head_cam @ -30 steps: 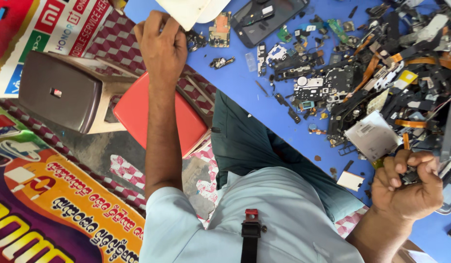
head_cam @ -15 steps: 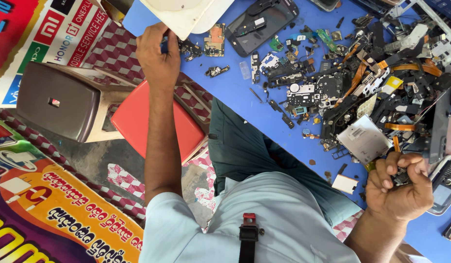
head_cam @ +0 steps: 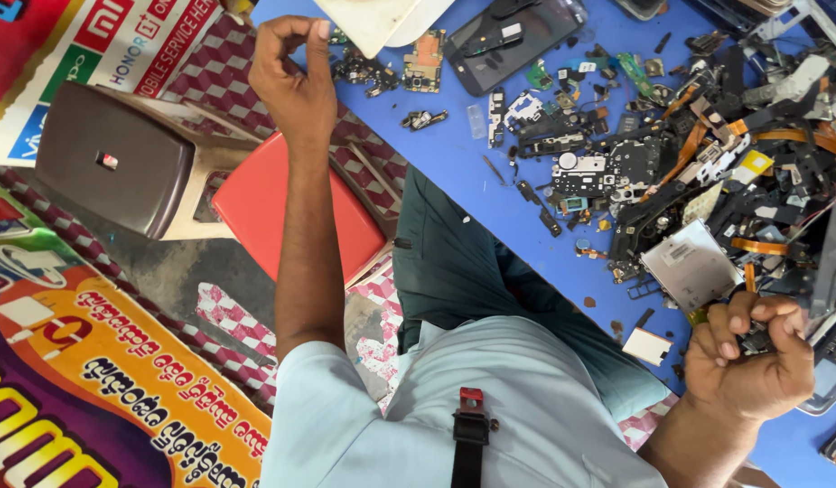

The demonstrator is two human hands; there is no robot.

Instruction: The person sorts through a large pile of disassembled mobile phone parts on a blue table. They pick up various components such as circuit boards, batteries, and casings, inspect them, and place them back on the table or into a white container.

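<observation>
The right hand [head_cam: 752,361], fingers clamped on a small dark metal phone part [head_cam: 758,340] low over the blue bench [head_cam: 454,154], should probably keep it close to the surface, while the left hand [head_cam: 296,86], fingertips pinched together, waits beside the small green circuit board [head_cam: 424,63].

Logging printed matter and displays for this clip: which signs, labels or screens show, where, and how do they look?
Poster: upper left on the floor, red and white with coloured logo blocks.
Banner: lower left, purple with orange and yellow shapes.
Phone screen: top centre on the blue table, dark rectangle, unlit.
Metal plate with label: right of centre, silvery square.
</observation>
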